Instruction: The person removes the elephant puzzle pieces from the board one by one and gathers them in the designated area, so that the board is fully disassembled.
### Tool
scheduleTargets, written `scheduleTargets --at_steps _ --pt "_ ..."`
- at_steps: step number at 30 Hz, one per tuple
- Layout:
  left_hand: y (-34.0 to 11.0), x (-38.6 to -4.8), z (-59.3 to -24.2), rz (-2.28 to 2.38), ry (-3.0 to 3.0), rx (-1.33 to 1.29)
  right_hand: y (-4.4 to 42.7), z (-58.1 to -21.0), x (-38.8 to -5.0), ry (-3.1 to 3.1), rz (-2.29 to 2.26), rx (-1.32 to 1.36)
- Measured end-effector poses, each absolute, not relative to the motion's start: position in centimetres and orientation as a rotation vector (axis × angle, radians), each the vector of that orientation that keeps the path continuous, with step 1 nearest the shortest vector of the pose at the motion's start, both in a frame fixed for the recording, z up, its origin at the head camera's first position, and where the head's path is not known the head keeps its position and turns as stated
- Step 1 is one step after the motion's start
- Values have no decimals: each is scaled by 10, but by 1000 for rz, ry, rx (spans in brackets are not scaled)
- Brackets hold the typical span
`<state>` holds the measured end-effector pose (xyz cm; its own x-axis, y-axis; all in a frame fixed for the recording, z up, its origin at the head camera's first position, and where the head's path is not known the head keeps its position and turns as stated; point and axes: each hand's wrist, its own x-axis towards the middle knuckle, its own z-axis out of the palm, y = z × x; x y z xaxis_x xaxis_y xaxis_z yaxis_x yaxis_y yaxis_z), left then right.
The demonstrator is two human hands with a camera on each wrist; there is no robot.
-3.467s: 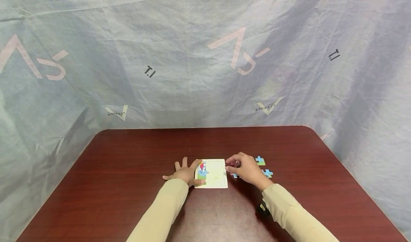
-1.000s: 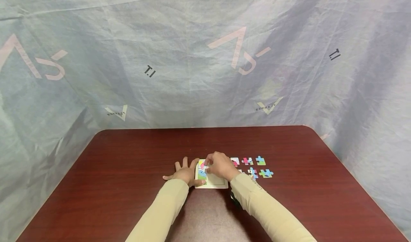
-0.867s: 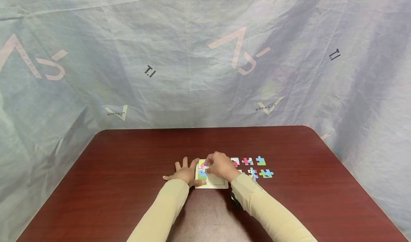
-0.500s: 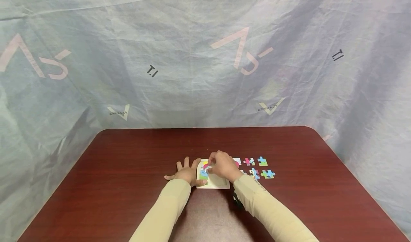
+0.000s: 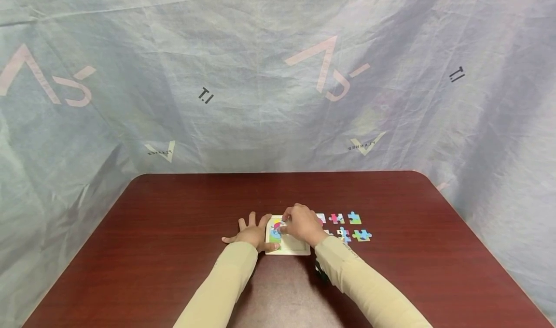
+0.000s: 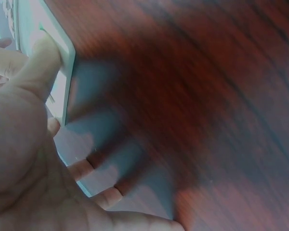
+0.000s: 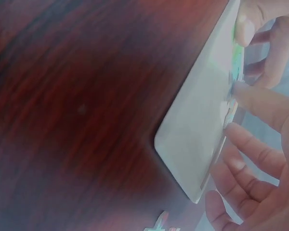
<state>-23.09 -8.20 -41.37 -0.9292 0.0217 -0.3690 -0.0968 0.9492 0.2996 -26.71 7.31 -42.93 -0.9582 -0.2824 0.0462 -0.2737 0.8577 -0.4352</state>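
Note:
A white puzzle tray point(image 5: 295, 246) lies flat on the table, with colourful joined pieces point(image 5: 274, 237) along its left side. My left hand point(image 5: 249, 236) is spread on the table at its left edge; in the left wrist view the thumb of that hand point(image 6: 26, 163) presses on the tray rim point(image 6: 70, 53). Over the tray, my right hand point(image 5: 304, 225) holds a small piece between thumb and index finger, largely hidden by the fingers. In the right wrist view, this hand's point(image 7: 260, 178) fingertips meet the picture part, beside the bare tray surface point(image 7: 195, 115).
Several loose puzzle pieces lie in two rows right of the tray, among them a blue-green one point(image 5: 362, 235) and a pink one point(image 5: 336, 218). My right forearm partly covers the lower row. A grey printed cloth point(image 5: 260, 77) hangs behind the red-brown table point(image 5: 152, 250).
Since the oldest frame, my right hand has moved left from the loose pieces onto the tray's picture side. Over the last second it has barely moved. My left hand has stayed in place.

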Motion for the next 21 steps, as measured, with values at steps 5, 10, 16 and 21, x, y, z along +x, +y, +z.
scheduleTargets --at_steps 5,10,16,21 --pt "-82 -232 -414 425 2722 -56 71 -429 -268 3017 -717 -492" --pt "-82 -233 -416 432 2727 -50 74 -427 -267 3034 -761 -535" --pt "-82 -234 -415 434 2723 -47 84 -425 -268 2994 -846 -616" --pt "-82 -231 -413 460 2727 -46 93 -422 -269 2949 -899 -644"
